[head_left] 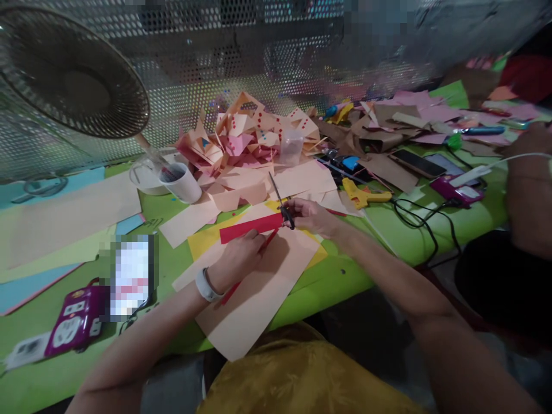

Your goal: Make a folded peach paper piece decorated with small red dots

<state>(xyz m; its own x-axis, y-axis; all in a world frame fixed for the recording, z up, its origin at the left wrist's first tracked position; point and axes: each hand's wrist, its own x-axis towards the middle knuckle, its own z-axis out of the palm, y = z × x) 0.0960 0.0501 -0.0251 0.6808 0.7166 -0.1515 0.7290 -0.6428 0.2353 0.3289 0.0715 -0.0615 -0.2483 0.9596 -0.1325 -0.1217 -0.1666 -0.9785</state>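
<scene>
My right hand (308,217) has its fingers in the handles of black scissors (285,211), whose blades point up and away over the paper. My left hand (241,257), with a pale band on the wrist, is closed on a thin red strip (269,238) just left of the scissors. A wider red paper piece (245,229) lies beyond my left hand. Beneath both hands are a large peach sheet (263,293) and a yellow sheet (200,244). Another bit of red (230,294) shows under my left wrist.
Peach paper scraps (245,138) pile up at the back. A white mug (181,183) and a fan (77,75) stand left, near a lit phone (131,279). A yellow glue gun (364,195) lies right. Another person's arm (528,190) is at far right.
</scene>
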